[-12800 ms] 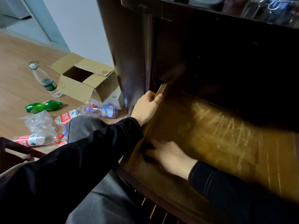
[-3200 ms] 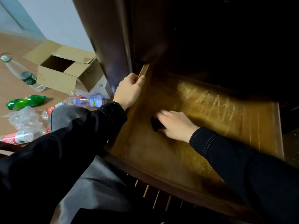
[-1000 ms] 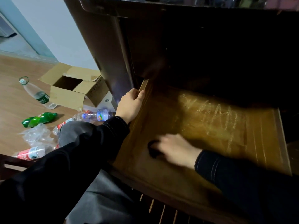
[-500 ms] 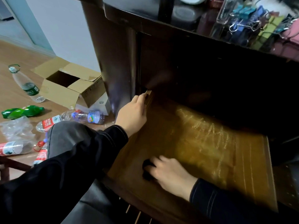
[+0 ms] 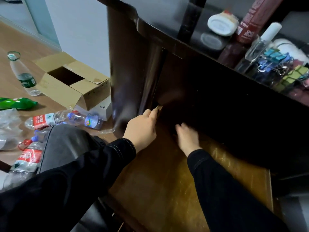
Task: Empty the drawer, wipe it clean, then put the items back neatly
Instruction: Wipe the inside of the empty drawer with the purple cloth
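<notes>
A tall, dark brown, glossy wooden bench (image 5: 130, 67) fills the upper middle of the view. Out of it, toward the person, stands a wide, shallow wooden drawer (image 5: 163, 190). Its floor is bare golden-brown wood, worn and crossed by pale scratch-like streaks toward the right side. The back part lies in deep shadow under the bench.

To the left, on the light wooden floor (image 5: 25, 41), an open brown cardboard box (image 5: 78, 91) sits just beside the bench.

Both arms wear black sleeves. The left hand (image 5: 142, 129) grips the drawer's left wall near its far end, fingers curled over the edge. The right hand (image 5: 188, 139) is inside the drawer, near the back left, with its fingers pointing into the shadow. It is blurred, so I cannot tell whether it holds anything.

Near the box lie a clear plastic bottle with a green label (image 5: 23, 76) and a green plastic bottle (image 5: 18, 103), among other crushed bottles.

On the bench top stand a dark red bottle (image 5: 250, 22), a white oval tub (image 5: 220, 25) and a heap of coloured binder clips (image 5: 274, 61).
</notes>
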Tool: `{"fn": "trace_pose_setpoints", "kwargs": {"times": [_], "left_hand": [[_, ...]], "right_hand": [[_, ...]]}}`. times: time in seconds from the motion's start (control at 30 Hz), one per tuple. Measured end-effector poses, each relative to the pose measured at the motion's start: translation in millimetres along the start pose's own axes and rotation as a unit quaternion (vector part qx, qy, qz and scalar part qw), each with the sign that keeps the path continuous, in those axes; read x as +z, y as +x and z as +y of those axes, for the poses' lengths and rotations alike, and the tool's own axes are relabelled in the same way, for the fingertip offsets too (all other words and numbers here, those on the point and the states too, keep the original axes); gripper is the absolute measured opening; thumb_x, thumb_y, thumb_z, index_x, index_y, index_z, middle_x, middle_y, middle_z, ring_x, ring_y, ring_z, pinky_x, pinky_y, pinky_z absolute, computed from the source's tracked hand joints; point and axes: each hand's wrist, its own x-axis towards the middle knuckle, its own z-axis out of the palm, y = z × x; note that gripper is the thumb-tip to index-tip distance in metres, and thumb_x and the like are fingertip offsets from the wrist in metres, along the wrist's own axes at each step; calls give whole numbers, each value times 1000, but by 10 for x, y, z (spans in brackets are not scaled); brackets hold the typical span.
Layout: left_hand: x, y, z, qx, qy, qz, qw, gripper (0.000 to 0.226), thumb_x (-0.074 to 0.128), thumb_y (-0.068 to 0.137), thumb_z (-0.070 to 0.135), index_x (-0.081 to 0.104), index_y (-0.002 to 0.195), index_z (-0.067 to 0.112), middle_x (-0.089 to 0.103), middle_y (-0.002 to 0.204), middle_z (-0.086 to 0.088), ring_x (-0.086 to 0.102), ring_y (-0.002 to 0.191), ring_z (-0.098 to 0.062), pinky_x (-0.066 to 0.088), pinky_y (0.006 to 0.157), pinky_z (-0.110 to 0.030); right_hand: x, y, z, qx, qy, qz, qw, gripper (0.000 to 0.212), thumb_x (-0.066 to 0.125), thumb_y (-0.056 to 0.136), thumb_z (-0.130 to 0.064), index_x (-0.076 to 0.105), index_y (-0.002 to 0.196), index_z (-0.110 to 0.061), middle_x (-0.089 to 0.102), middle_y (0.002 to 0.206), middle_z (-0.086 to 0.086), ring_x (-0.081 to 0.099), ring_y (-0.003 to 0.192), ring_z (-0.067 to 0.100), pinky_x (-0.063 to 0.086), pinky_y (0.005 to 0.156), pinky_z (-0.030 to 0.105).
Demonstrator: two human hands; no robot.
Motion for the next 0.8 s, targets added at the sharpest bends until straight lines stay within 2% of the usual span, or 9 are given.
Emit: {"fn": "trace_pose_setpoints", "kwargs": {"times": [0.1, 0.2, 0.23, 0.3, 0.4, 0.47, 0.57, 0.7, 0.8], "left_hand": [[-4, -5, 19, 6, 23, -12, 1000, 66, 49, 90, 14, 30, 153, 12, 53, 118, -6, 63, 91, -32, 41, 60, -36], [-7, -5, 21, 4, 35, -12, 999, 69, 49, 87, 14, 28, 154, 12, 53, 118, -6, 63, 92, -32, 36, 59, -36], [-4, -3, 25, 4, 36, -12, 999, 70, 49, 87, 14, 27, 154, 12, 53, 117, -6, 62, 93, -32, 36, 59, -36], [7, -2, 26, 6, 36, -12, 999, 72, 49, 86, 14, 27, 154, 12, 53, 118, -6, 62, 93, -32, 37, 60, -36], [43, 7, 8, 9, 40, -6, 999, 73, 49, 85, 15, 26, 154, 13, 53, 118, -5, 62, 93, -32, 36, 60, -36], [65, 14, -3, 9, 37, -3, 999, 72, 48, 86, 15, 26, 155, 13, 53, 118, -4, 62, 91, -30, 37, 60, -34], [71, 22, -2, 6, 30, -1, 1000, 70, 48, 88, 16, 27, 155, 13, 52, 118, -3, 62, 90, -28, 36, 59, -33], [57, 10, 10, 3, 26, 3, 1000, 68, 47, 89, 17, 28, 154, 14, 52, 120, -4, 62, 94, -29, 36, 61, -33], [36, 17, 16, -2, 21, 5, 1000, 68, 48, 88, 16, 28, 154, 14, 53, 119, -4, 62, 93, -30, 36, 60, -34]], "right_hand": [[9, -487, -201, -72, -14, -33, 997, 45, 57, 97, -9, 52, 141, -17, 52, 139, 12, 53, 125, 31, 49, 97, 40], [70, -1037, -350, -206, 16, -39, 978, 47, 57, 94, -4, 54, 140, -16, 56, 132, 12, 54, 118, 32, 52, 89, 42], [98, -1118, -352, -225, 24, -44, 973, 49, 55, 94, -4, 52, 142, -17, 55, 134, 11, 53, 118, 32, 52, 86, 41], [142, -1062, -300, -201, 23, -53, 978, 54, 52, 96, -5, 47, 147, -20, 51, 140, 8, 49, 123, 30, 51, 89, 40], [144, -596, -123, -87, -4, -40, 995, 57, 59, 96, -10, 44, 149, -23, 44, 149, 8, 46, 134, 30, 49, 102, 39], [107, -204, 33, -6, -13, -33, 999, 53, 61, 96, -14, 44, 146, -21, 46, 149, 7, 51, 132, 27, 50, 99, 36], [69, 142, 136, 77, 46, -35, 995, 42, 54, 101, -13, 47, 142, -19, 57, 139, 6, 58, 126, 25, 52, 91, 36], [59, -1, 55, 72, 21, -12, 997, 49, 55, 99, -8, 43, 146, -17, 58, 136, 8, 61, 119, 25, 53, 87, 35], [124, -381, -16, 8, -3, -30, 1000, 54, 63, 96, -17, 43, 146, -19, 43, 149, 8, 52, 128, 27, 51, 94, 35]]}}
